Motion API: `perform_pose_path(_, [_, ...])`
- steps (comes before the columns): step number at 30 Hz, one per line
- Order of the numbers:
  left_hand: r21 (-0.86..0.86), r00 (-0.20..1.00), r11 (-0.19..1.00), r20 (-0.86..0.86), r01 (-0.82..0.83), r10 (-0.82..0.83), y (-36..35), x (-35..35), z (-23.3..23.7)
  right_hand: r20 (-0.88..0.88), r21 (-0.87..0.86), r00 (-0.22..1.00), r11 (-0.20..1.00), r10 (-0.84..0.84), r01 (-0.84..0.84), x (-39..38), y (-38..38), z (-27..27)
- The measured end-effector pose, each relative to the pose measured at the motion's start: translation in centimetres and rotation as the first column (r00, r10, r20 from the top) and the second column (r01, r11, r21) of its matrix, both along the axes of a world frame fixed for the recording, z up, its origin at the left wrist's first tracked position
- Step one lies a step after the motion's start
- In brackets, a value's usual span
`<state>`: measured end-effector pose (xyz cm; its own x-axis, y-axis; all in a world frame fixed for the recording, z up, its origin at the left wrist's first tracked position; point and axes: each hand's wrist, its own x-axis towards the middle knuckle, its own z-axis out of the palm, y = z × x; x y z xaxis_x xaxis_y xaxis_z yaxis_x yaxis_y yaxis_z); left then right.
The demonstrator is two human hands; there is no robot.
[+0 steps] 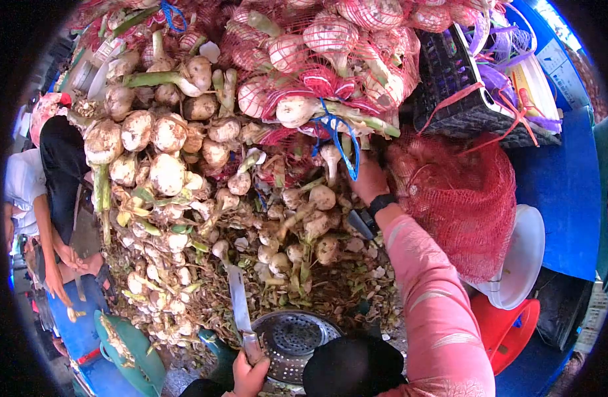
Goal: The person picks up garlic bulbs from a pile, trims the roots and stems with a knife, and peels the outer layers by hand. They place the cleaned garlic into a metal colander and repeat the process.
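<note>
My left hand [249, 374] is at the bottom of the head view, closed around the handle of a knife [238, 299] whose blade points up and away. My right hand [370, 177] reaches forward to the pile, beside a red net bag of garlic [376, 79]. Its fingers are largely hidden behind a blue tie [343, 149] and garlic stems; I cannot tell what they grip. A black watch [363, 223] is on that wrist. Close to the hand lies a garlic bulb with stem [330, 159]. Many loose garlic bulbs [167, 173] with dirty roots spread leftward.
A perforated metal bowl [267, 362] sits near my left hand. Peelings [363, 284] cover the ground. At right are another red net bag [469, 205], a black crate [449, 112], a white tub [525, 255] and a red container [515, 331]. A person [52, 192] sits at left.
</note>
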<state>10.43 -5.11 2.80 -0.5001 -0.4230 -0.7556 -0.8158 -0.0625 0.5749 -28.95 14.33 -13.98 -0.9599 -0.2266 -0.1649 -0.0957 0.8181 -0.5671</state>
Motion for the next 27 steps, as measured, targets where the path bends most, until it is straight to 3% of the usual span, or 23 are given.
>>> perform_pose_path(2, [-0.047, 0.995, 0.995, 0.04, 0.09, -0.088, 0.3, 0.2, 0.4, -0.07, -0.052, 0.98, 0.982, -0.186, 0.183, 1.6, -0.8, 0.6])
perform_pose_path(3, [-0.016, 0.999, 0.999, 0.011, 0.051, -0.051, 0.3, 0.5, 0.2, -0.134, -0.113, 0.937, 0.944, -0.323, 0.31, 1.9, -0.7, -1.5])
perform_pose_path(4, [-0.015, 0.998, 0.998, 0.016, 0.053, -0.053, 0.3, 0.9, 0.5, -0.129, -0.111, 0.937, 0.943, -0.326, 0.313, 2.0, -0.3, -2.6])
perform_pose_path(6, [-0.051, 0.996, 0.995, 0.025, 0.088, -0.087, 0.4, 1.0, 0.4, 0.136, 0.079, 0.989, 0.994, 0.066, -0.077, -0.5, 1.0, -4.1])
perform_pose_path(7, [0.015, 0.999, 0.999, -0.003, 0.04, -0.04, 0.3, 1.4, 0.0, 0.372, 0.076, 0.91, 0.971, 0.182, -0.225, -2.5, 1.3, -5.8])
perform_pose_path(8, [0.013, 0.999, 0.999, -0.007, 0.045, -0.045, 0.2, 1.8, -0.3, 0.367, 0.076, 0.913, 0.973, 0.178, -0.22, -3.5, 1.2, -4.9])
perform_pose_path(10, [-0.073, 0.996, 0.993, 0.02, 0.09, -0.089, -0.1, 2.1, -0.5, 0.712, 0.016, 0.687, 0.975, 0.144, -0.221, -4.7, 0.7, -3.3])
perform_pose_path(12, [-0.147, 0.984, 0.974, 0.082, 0.17, -0.159, -0.1, 1.3, 0.8, 0.29, -0.436, 0.914, 0.889, 0.284, -0.138, -1.5, -0.1, -3.5])
perform_pose_path(14, [-0.026, 0.981, 0.984, 0.082, 0.177, -0.175, -0.1, 0.9, 1.3, 0.344, -0.238, 0.925, 0.968, 0.16, -0.078, -1.2, -1.7, -6.3])
perform_pose_path(15, [0.027, 0.978, 0.99, 0.152, 0.137, -0.14, -0.3, 0.8, 1.3, 0.347, -0.23, 0.924, 0.97, 0.16, -0.082, -1.2, -1.6, -7.6])
perform_pose_path(16, [0.036, 0.977, 0.99, 0.158, 0.139, -0.143, -0.1, 0.9, 1.1, 0.151, -0.183, 0.909, 0.915, 0.388, -0.36, -0.7, -1.5, -8.4])
perform_pose_path(17, [0.009, 0.994, 0.997, 0.087, 0.071, -0.072, -0.1, 1.0, 0.6, -0.035, -0.085, 0.799, 0.794, 0.601, -0.601, -0.1, -1.9, -7.9])
perform_pose_path(18, [-0.013, 1.0, 1.0, 0.013, 0.0, 0.0, 0.0, 1.1, 0.2, 0.094, -0.333, 0.912, 0.876, 0.399, -0.349, 1.3, -3.0, -7.5])
perform_pose_path(19, [-0.01, 1.0, 1.0, 0.014, 0.004, -0.003, 0.1, 1.2, 0.0, 0.268, -0.516, 0.942, 0.856, 0.202, -0.036, 3.2, -4.6, -4.6])
perform_pose_path(21, [-0.013, 1.0, 1.0, -0.005, -0.023, 0.023, 0.1, 1.5, 0.0, 0.267, -0.458, 0.952, 0.889, 0.149, -0.011, 5.9, -6.6, 5.4])
perform_pose_path(22, [-0.016, 0.999, 0.999, -0.021, -0.039, 0.038, 0.2, 1.5, 0.0, 0.399, -0.472, 0.869, 0.878, 0.291, -0.077, 5.8, -8.1, 4.3])
perform_pose_path(23, [-0.015, 0.999, 0.999, -0.022, -0.038, 0.038, 0.3, 1.6, 0.3, 0.31, -0.49, 0.919, 0.869, 0.243, -0.064, 6.4, -9.5, 4.9])
perform_pose_path(24, [-0.006, 0.998, 0.999, -0.049, -0.034, 0.034, 0.5, 1.5, 0.6, 0.444, -0.421, 0.88, 0.906, 0.17, 0.038, 7.0, -10.1, 8.7])
perform_pose_path(25, [0.004, 0.997, 1.0, -0.075, -0.028, 0.028, 0.8, 1.5, 0.8, 0.395, -0.459, 0.91, 0.885, 0.126, 0.077, 8.4, -11.0, 9.3])
perform_pose_path(27, [0.004, 0.993, 0.999, -0.105, -0.05, 0.051, 1.3, 1.6, 0.5, 0.394, -0.581, 0.875, 0.814, 0.283, -0.002, 10.1, -11.7, 8.5])
